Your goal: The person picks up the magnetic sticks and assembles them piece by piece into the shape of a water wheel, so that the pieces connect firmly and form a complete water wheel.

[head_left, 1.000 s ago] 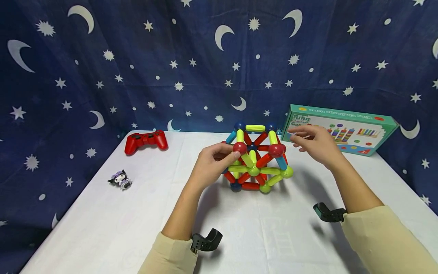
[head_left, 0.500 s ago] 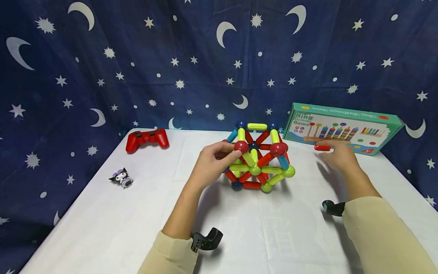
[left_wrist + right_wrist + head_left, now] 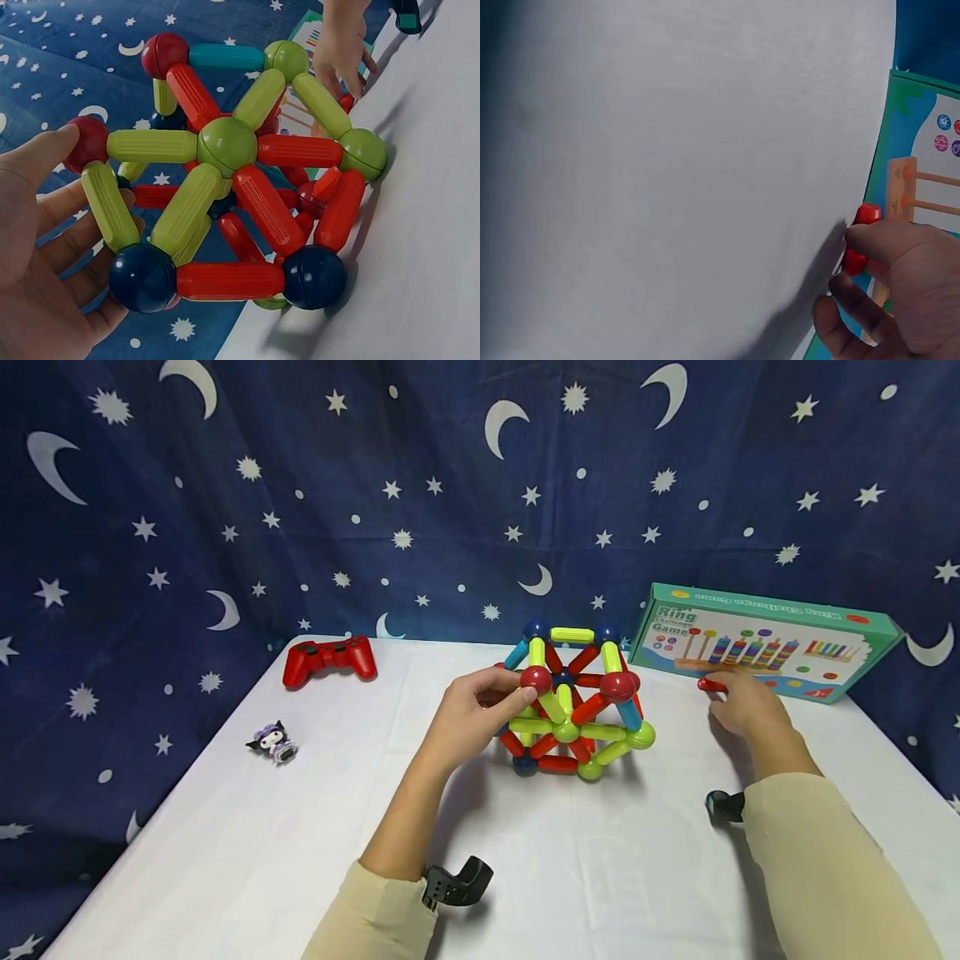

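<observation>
A ball-and-stick model [image 3: 566, 729] of magnetic rods and balls in red, lime, blue and navy stands on the white table. My left hand [image 3: 467, 718] grips it at its left side. In the left wrist view the thumb presses the red ball [image 3: 88, 144], and the other fingers reach behind the model. Off to the right, my right hand [image 3: 756, 710] pinches a short red rod [image 3: 712, 685] by the front of a game box. The right wrist view shows the rod between thumb and fingers, its middle covered by the thumb.
Behind the right hand, the green Ring Challenge Game box [image 3: 765, 639] stands at the back right. A red game controller [image 3: 330, 662] lies at the back left, with a small black, white and purple figurine [image 3: 272, 742] in front. A starry dark blue curtain [image 3: 420, 460] hangs behind.
My right hand has moved right and forward, away from beside the model to the front of the game box. The red rod has come into sight at its fingers. The left hand keeps its hold.
</observation>
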The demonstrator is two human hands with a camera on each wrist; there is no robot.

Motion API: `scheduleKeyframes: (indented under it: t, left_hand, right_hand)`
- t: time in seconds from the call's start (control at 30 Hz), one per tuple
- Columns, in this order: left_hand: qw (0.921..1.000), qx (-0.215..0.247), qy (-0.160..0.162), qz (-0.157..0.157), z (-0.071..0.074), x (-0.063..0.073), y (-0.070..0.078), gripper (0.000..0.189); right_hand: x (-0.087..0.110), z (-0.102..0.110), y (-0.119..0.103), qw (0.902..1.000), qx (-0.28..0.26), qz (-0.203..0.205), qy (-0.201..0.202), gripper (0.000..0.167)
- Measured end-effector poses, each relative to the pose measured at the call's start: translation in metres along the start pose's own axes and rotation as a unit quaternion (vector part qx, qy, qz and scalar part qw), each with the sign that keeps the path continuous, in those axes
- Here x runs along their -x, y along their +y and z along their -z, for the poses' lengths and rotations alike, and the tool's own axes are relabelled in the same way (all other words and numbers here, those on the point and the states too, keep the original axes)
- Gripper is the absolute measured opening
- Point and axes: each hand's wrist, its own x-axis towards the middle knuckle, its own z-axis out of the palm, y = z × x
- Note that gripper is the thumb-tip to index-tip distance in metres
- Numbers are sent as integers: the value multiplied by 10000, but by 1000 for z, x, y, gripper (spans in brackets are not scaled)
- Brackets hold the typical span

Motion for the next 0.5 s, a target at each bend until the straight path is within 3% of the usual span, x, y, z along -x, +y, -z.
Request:
scheduleKeyframes:
  t: [0.17,0.33,0.5]
  left_hand:
    - [10000,2,-1,4,1,1,0,31]
    - [10000,16,-20,-6,2,1,0,32]
    - [10000,16,-60,-19,2,0,1,32]
  right_hand:
    - [0,6,-4,9999,135,-30,-78,58]
    - [2,7,-4,9995,222,192,-81,41]
    - [5,7,-2,9994,86,273,-200,39]
